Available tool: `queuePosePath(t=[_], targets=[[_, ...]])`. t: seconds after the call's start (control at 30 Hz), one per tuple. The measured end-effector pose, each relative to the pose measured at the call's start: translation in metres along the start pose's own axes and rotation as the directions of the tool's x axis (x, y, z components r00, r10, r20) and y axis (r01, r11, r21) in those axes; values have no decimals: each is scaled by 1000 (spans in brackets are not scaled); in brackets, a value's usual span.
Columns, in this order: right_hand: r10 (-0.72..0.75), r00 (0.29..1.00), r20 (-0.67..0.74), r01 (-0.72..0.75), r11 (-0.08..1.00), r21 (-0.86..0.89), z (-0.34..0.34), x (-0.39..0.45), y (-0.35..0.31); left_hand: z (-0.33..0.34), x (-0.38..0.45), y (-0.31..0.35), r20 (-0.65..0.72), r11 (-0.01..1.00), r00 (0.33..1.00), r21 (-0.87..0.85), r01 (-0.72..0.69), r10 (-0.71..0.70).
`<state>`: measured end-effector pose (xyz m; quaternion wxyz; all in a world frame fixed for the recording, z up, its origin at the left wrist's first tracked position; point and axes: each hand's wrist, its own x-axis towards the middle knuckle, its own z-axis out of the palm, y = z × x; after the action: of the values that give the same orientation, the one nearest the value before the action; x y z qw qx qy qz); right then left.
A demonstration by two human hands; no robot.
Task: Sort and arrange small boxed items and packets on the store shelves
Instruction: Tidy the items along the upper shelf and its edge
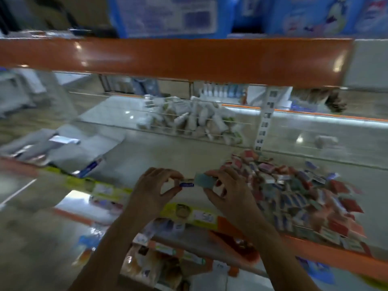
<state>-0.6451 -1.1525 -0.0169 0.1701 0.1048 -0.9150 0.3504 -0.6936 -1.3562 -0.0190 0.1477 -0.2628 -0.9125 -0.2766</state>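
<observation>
Your left hand (156,186) pinches a small blue-ended box (186,185) between thumb and fingertips, above the front edge of the shelf (147,158). Your right hand (225,191) grips a pale teal box (204,180) in curled fingers, touching or just beside the blue one; contact unclear through blur. Immediately right of that hand lies a loose heap of small red, blue and teal boxes (294,192) on the same shelf. A yellow price strip (117,191) runs along the edge. Behind, a wire basket (189,120) holds white packets.
</observation>
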Motion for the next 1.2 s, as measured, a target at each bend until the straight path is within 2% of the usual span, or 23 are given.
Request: queuePosePath(t=[0.27,0.57,0.77,0.87,1.03,1.2], targets=[[-116,990,77,114,993,32,116,46,-108,-108,-70,-110,-162,998,985,21,58,-54],[-201,964,175,201,979,18,236,94,-192,-190,-117,-232,-117,975,977,110,193,-180],[-218,954,208,214,976,38,295,149,-225,-215,-112,-310,-162,971,963,73,229,-215],[-220,959,178,216,975,43,320,181,-236,-228,-99,-349,-174,974,964,75,215,-199],[-203,965,168,212,977,-37,369,253,-251,-252,-67,-425,-172,975,970,109,193,-173],[-118,945,305,172,972,-159,411,318,-258,-265,-23,-483,-159,977,974,113,178,-159]])
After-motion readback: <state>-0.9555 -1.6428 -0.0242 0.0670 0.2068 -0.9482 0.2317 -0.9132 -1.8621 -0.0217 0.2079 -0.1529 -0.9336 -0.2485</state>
